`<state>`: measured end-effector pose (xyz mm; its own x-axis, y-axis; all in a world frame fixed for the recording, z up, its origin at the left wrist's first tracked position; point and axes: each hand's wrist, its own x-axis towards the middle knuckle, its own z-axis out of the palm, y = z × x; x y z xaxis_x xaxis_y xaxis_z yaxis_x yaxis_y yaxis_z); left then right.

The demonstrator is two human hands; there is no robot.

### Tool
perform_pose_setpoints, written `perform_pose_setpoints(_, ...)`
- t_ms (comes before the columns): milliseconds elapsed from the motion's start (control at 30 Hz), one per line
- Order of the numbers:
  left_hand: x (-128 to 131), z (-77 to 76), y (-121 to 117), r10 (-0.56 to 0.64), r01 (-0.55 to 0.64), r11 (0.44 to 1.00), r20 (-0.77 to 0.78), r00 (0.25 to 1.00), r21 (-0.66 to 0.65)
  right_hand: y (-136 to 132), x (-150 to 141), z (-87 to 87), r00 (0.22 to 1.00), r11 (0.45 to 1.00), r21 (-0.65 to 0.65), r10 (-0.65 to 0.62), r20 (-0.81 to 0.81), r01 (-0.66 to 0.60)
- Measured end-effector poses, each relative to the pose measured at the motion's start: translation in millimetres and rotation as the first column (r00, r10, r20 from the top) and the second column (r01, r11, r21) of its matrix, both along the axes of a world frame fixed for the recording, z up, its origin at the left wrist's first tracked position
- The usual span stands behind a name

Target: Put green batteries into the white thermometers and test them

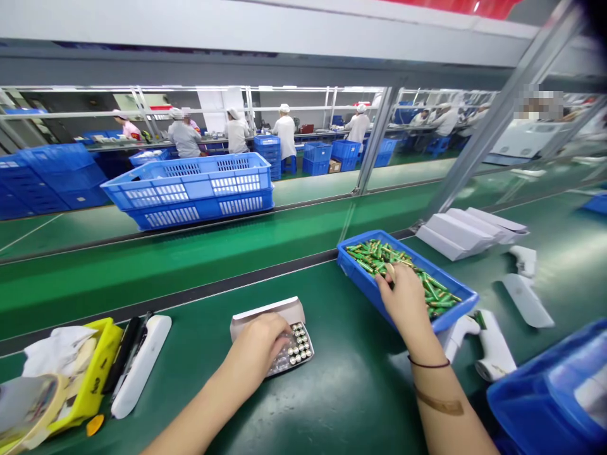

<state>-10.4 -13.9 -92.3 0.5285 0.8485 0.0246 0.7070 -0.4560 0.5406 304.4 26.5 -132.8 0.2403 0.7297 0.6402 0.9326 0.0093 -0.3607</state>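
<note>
My left hand [262, 338] is over a small white box [304, 359] with its lid raised, its fingers curled down into the left part. Whatever those fingertips hold is hidden. Upright batteries with round silver ends [298, 344] stand in rows on the box's right side; a clear plastic insert shows beside them. To the right, my right hand [403, 294] reaches into a blue tray [358, 278] heaped with loose green batteries [434, 294] that have gold-coloured ends. Its thumb and fingers bend down onto the pile, and I cannot make out what is between them.
A yellow bin [95, 373] and a white tool-like piece [142, 366] lie at left. White handheld devices [493, 344], folded white cartons [458, 234] and a blue bin [545, 392] are at right. Beyond the green conveyor [190, 253] stand blue crates [190, 189] and several people.
</note>
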Motion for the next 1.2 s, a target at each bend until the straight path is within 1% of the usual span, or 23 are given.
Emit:
perform_pose_setpoints(133, 2, 3.4, -2, -0.021, 0.022, 0.999, -0.061, 0.998, 0.024, -1, -6, 0.5, 1.0, 1.0, -0.001, 0.019, -0.009, -0.019)
perform_pose_setpoints(300, 8, -0.7, -7, -0.068, 0.066, 0.998, -0.085, 0.994, -0.022, -1, -8, -1.2, 1.0, 0.999, 0.034, 0.004, -0.017, -0.004)
perform_pose_setpoints(467, 9, 4.0, -8, -0.018, 0.019, 1.0, -0.075, 0.997, 0.019, -4, -15, 3.3, 0.998, 0.995, 0.097, 0.005, -0.067, 0.002)
perform_pose_setpoints(533, 10, 6.5, -9, -0.009, 0.009, 1.0, -0.105, 0.994, -0.009, -6, -22, 7.9, 0.996, 0.992, 0.123, 0.031, -0.082, -0.021)
perform_pose_setpoints(600, 11, 6.8, -10, -0.015, 0.007, 0.998, -0.132, 0.991, -0.065, -9, -31, 13.8, 0.992, 0.986, 0.154, 0.078, -0.1, -0.062)
perform_pose_setpoints(700, 12, 3.7, -11, -0.01, -0.002, 0.99, -0.084, 0.996, -0.139, -16, -49, 22.9, 0.967, 0.963, 0.209, 0.205, -0.148, -0.173)
perform_pose_setpoints(767, 11, 1.3, -11, 0.021, -0.022, 0.984, -0.008, 1.0, -0.174, -21, -62, 27.6, 0.916, 0.929, 0.223, 0.341, -0.21, -0.294)
perform_pose_setpoints(833, 9, 1.5, -9, 0.046, -0.033, 0.982, 0.064, 0.997, -0.189, -26, -73, 30.2, 0.825, 0.885, 0.212, 0.464, -0.321, -0.415)
perform_pose_setpoints(933, 6, 8.6, -5, 0.081, -0.052, 0.981, 0.154, 0.985, -0.186, -34, -86, 29.7, 0.649, 0.815, 0.16, 0.547, -0.529, -0.557)
perform_pose_setpoints(1000, 3, 16.1, -3, 0.144, -0.099, 0.973, 0.211, 0.967, -0.21, -39, -93, 27.0, 0.516, 0.748, 0.141, 0.568, -0.641, -0.649)
perform_pose_setpoints(1067, 0, 22.4, -1, 0.214, -0.128, 0.953, 0.311, 0.926, -0.273, -45, -102, 23.7, 0.389, 0.661, 0.134, 0.58, -0.716, -0.738)
perform_pose_setpoints(1100, -1, 24.4, 0, 0.245, -0.126, 0.942, 0.378, 0.893, -0.312, -48, -107, 22.2, 0.343, 0.616, 0.12, 0.578, -0.74, -0.778)
perform_pose_setpoints(1133, -2, 25.7, 1, 0.274, -0.117, 0.93, 0.448, 0.851, -0.348, -51, -112, 20.9, 0.318, 0.574, 0.096, 0.576, -0.753, -0.813)
perform_pose_setpoints(1200, -2, 26.6, 1, 0.324, -0.093, 0.913, 0.568, 0.756, -0.397, -57, -122, 19.1, 0.317, 0.51, 0.031, 0.58, -0.75, -0.86)
